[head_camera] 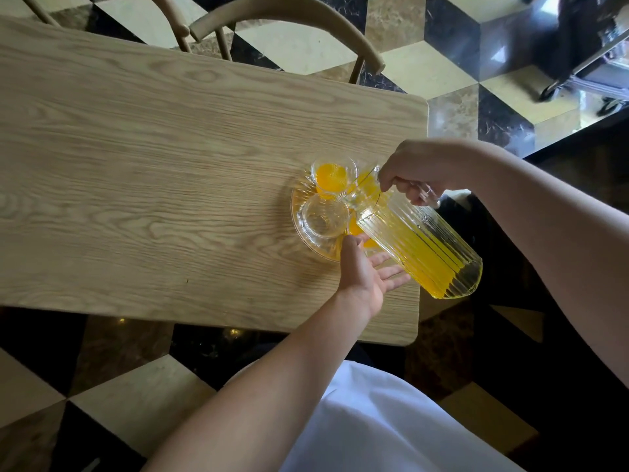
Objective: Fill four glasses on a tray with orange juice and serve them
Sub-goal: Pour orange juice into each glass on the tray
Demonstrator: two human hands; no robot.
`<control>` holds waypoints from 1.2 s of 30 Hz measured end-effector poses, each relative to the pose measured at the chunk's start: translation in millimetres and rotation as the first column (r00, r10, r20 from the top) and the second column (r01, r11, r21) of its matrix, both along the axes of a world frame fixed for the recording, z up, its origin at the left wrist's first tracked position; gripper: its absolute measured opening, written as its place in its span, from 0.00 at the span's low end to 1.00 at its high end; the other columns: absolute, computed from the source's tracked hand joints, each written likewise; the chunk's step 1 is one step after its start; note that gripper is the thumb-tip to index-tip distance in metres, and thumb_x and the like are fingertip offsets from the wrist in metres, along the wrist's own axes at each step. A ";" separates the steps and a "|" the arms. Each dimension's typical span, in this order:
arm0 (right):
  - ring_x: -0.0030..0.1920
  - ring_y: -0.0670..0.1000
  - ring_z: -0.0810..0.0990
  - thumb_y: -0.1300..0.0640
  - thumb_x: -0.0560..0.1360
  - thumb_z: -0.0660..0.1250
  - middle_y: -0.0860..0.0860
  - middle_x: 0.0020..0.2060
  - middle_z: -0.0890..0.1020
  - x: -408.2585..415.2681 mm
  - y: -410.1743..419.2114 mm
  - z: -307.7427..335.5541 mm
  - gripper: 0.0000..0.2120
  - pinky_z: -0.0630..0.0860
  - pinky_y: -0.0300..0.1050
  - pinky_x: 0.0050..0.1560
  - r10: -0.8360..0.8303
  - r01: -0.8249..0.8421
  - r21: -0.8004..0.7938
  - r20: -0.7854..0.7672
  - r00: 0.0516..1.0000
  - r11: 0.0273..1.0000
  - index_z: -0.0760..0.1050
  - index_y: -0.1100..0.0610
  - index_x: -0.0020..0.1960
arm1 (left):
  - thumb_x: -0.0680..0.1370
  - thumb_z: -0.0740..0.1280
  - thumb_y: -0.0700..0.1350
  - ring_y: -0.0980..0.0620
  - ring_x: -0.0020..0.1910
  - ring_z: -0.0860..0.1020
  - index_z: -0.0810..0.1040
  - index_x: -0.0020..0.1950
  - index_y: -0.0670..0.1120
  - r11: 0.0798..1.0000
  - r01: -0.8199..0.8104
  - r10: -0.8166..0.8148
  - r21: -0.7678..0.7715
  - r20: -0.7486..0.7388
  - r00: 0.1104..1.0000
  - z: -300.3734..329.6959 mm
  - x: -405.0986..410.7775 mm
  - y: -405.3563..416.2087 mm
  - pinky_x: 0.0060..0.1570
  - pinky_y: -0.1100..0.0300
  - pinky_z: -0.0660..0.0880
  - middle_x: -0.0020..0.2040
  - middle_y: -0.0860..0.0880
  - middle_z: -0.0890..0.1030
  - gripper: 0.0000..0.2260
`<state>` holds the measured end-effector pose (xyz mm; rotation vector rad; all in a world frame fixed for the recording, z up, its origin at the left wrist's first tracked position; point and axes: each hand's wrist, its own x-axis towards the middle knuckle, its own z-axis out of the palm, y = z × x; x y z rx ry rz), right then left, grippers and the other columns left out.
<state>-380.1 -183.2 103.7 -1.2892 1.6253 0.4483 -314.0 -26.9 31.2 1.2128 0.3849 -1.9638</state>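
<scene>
Head view: right hand (417,173) is gripping the handle of a ribbed glass pitcher (418,240), fingers clamped around it, and is holding the pitcher tipped steeply with its mouth toward the tray and its base hanging past the desk's near edge. Orange juice (429,257) is lying along the lower side of the pitcher. The clear round tray (299,229) is sitting on the wooden desk (153,158) near its right end. On the tray, the far glass (333,175) is holding juice; the near-left glass (323,218) is looking empty; another juice-filled glass (357,229) is showing partly under the pitcher neck. A fourth glass is hidden behind the pitcher, can't tell its fill. Left hand (367,270) is open, fingers spread, thumb touching the tray's near rim, palm sitting under the pitcher body; contact with the pitcher unclear. A wooden chair (289,15) is standing beyond the desk's far edge on a checkered floor (425,63).
</scene>
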 end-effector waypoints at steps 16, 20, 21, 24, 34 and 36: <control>0.27 0.52 0.66 0.63 0.74 0.67 0.56 0.27 0.68 12.0 32.0 -8.8 0.15 0.66 0.43 0.36 0.026 -0.024 0.024 -0.068 0.997 0.999 0.68 0.59 0.30 | 0.81 0.50 0.51 0.22 0.73 0.63 0.55 0.82 0.51 1.000 -0.008 0.009 0.017 -0.067 0.998 2.1 5.2 36.4 0.66 0.27 0.68 0.79 0.31 0.59 0.28; 0.26 0.51 0.65 0.64 0.75 0.66 0.55 0.25 0.67 19.2 36.0 -9.6 0.17 0.66 0.41 0.35 0.025 -0.023 0.032 -0.066 0.998 0.999 0.67 0.58 0.29 | 0.81 0.50 0.51 0.22 0.73 0.64 0.54 0.83 0.52 1.000 -0.008 0.010 0.021 -0.073 0.997 1.5 9.7 40.6 0.65 0.27 0.69 0.79 0.31 0.59 0.28; 0.26 0.51 0.64 0.64 0.75 0.66 0.54 0.24 0.67 21.0 36.8 -9.9 0.17 0.66 0.41 0.35 0.025 -0.022 0.036 -0.067 0.997 0.999 0.67 0.58 0.29 | 0.81 0.50 0.51 0.22 0.73 0.64 0.54 0.83 0.53 1.000 -0.007 0.009 0.021 -0.073 0.997 0.7 10.8 41.7 0.65 0.27 0.70 0.79 0.31 0.59 0.28; 0.25 0.51 0.64 0.65 0.75 0.65 0.53 0.23 0.67 25.7 37.9 -9.5 0.17 0.66 0.40 0.32 0.029 -0.026 0.042 -0.072 0.997 0.999 0.66 0.58 0.29 | 0.81 0.49 0.51 0.22 0.73 0.64 0.54 0.83 0.53 1.000 -0.003 0.005 0.025 -0.087 0.996 -1.0 14.3 43.4 0.64 0.27 0.70 0.79 0.31 0.59 0.28; 0.21 0.50 0.63 0.64 0.75 0.65 0.52 0.21 0.66 30.2 36.8 -11.0 0.18 0.65 0.42 0.31 0.022 -0.012 0.077 -0.129 0.991 0.997 0.65 0.57 0.28 | 0.82 0.49 0.50 0.22 0.74 0.62 0.50 0.84 0.54 1.000 0.012 -0.010 0.012 -0.152 0.988 -0.8 17.1 45.9 0.67 0.26 0.67 0.80 0.31 0.56 0.29; 0.22 0.50 0.62 0.64 0.75 0.65 0.52 0.21 0.66 30.4 35.4 -10.5 0.18 0.65 0.42 0.32 0.024 -0.014 0.077 -0.132 0.991 0.997 0.65 0.57 0.28 | 0.82 0.49 0.50 0.22 0.74 0.62 0.49 0.84 0.54 1.000 0.015 -0.013 0.009 -0.155 0.988 -1.6 17.1 44.6 0.67 0.26 0.67 0.80 0.31 0.56 0.29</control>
